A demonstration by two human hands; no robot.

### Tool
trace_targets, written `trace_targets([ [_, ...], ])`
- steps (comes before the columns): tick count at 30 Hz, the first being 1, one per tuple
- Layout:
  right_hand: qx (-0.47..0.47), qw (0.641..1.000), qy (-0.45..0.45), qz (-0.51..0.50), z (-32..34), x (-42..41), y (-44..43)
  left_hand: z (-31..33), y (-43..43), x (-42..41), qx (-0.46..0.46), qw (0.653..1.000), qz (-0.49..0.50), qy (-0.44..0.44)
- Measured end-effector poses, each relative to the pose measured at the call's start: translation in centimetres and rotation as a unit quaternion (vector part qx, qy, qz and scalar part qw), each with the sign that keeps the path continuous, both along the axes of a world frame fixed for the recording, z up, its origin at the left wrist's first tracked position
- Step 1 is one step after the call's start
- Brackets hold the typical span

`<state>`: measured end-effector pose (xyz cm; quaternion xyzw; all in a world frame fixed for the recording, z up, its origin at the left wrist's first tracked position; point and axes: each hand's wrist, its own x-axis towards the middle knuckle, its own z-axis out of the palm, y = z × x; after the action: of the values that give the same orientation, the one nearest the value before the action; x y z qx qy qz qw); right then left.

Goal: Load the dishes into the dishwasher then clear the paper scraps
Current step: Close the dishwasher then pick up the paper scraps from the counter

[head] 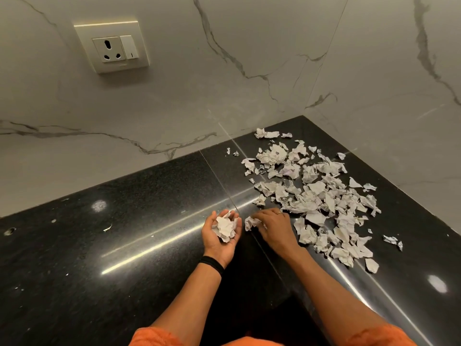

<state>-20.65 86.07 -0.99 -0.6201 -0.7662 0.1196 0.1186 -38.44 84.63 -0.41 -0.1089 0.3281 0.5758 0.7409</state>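
The person stands at a black stone counter, and the paper scraps lie spread over it from about one o'clock round to four o'clock of the hands, thickest toward the corner of the marble walls. The left hand is turned palm up low over the counter, fingers curled into a cup round a crumpled wad of paper. I judge that it serves as the bin for now, held close beside the heap so each piece has only a short way to travel. The right hand, palm down at the near edge of the heap, pinches a single scrap in its fingertips, at three o'clock of the cupped palm and nearly touching it (a thin ring shows on one finger). A hand-over looks next: pick with the right, store in the left. Most of the heap is untouched, so the clearing is at an early stage. No dish and no dishwasher are in sight, so I cannot tell how that part stands. One stray sliver lies well apart at nine o'clock of the left hand, easy to miss. The cup is fairly full; crumpled paper could spill over the fingers if more is piled on
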Motion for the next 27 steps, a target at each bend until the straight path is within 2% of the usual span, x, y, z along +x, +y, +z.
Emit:
trace_targets([
  [5,0.075,0.989,0.115,-0.05,0.1,0.8,-0.1,-0.7,-0.2,-0.1,0.001,1.0,-0.008,0.016],
  [9,0.056,0.958,0.265,-0.092,2.6,0.6,0.0,-1.0,0.2,0.4,0.004,0.999,-0.016,0.035],
  [11,0.039,0.946,0.313,-0.079,4.0,-0.4,-0.3,-1.0,0.4,1.0,0.005,0.998,-0.035,0.06],
  [15,-0.003,0.963,0.266,-0.035,3.8,-3.1,-1.5,-0.5,0.8,2.6,0.027,0.996,-0.075,0.047],
  [20,-0.013,0.977,0.209,-0.034,2.5,-4.1,-2.0,-1.1,0.8,3.1,0.014,0.995,-0.079,0.051],
  [23,-0.035,0.974,0.223,-0.021,3.1,-3.7,-1.7,-1.4,0.7,2.8,0.012,0.995,-0.078,0.054],
  [27,-0.007,0.956,0.289,-0.051,3.8,-2.8,0.3,0.0,0.9,2.6,0.023,0.997,-0.067,0.039],
])
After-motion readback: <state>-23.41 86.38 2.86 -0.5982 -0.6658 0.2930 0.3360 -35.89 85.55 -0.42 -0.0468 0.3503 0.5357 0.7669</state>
